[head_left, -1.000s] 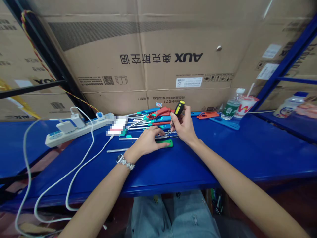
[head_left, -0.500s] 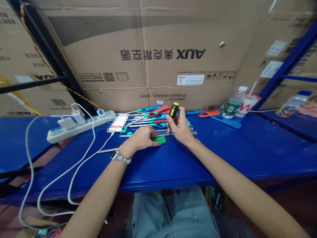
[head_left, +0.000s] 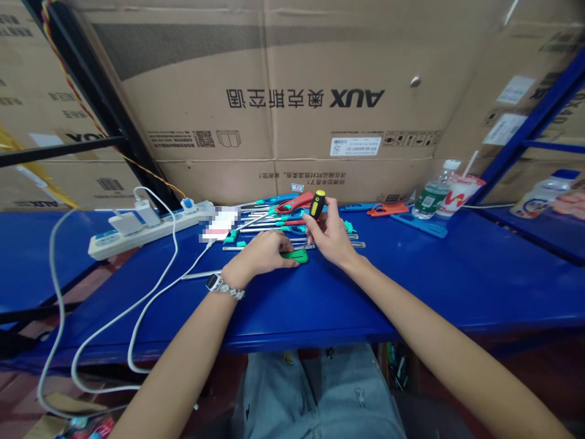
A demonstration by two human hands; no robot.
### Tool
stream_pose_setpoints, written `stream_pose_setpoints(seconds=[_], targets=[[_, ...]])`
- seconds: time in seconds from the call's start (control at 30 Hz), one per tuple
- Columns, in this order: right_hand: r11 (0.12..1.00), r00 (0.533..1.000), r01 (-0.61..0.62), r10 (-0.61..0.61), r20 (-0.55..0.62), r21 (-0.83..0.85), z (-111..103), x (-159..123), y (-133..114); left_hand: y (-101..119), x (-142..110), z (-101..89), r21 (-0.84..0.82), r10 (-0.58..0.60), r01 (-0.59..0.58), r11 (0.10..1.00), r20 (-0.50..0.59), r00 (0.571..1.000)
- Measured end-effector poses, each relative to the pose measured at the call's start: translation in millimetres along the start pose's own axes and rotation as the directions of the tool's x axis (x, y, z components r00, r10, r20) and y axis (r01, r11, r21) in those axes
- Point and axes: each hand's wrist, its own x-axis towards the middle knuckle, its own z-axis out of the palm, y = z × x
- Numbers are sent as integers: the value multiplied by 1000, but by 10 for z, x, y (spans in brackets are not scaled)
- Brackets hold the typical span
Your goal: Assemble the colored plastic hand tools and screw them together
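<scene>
My left hand (head_left: 267,251) is closed on a small green plastic handle piece (head_left: 299,256), pressing it to the blue table. A yellow-and-black screwdriver (head_left: 317,205) is gripped in my right hand (head_left: 332,235), its handle up and tilted slightly. The screwdriver's tip comes down at the green piece; whether it sits in a screw cannot be made out. Just behind my hands lies a pile of gas lighters with long metal tubes, among them a red lighter (head_left: 299,202) and a blue lighter (head_left: 278,199). Loose metal tubes (head_left: 233,248) lie beside my left hand.
A white power strip (head_left: 132,235) with plugs and cables stands left, near a blurred-out phone (head_left: 219,224). To the right are orange pieces (head_left: 387,210), a blue piece (head_left: 423,225), a water bottle (head_left: 432,194) and a paper cup (head_left: 458,195). Cardboard boxes (head_left: 301,55) rise behind the table.
Both hands keep their hold on the green piece and the screwdriver. The screwdriver handle leans slightly more to the left, and the whole view has shifted a little.
</scene>
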Motion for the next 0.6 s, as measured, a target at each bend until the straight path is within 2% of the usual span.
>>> stream_pose_setpoints(seconds=[0.6], targets=[[997,999,47,-46,23,-58,-8,-9,-51,10,-7,-10,12,-8,8,1000,4,1000]])
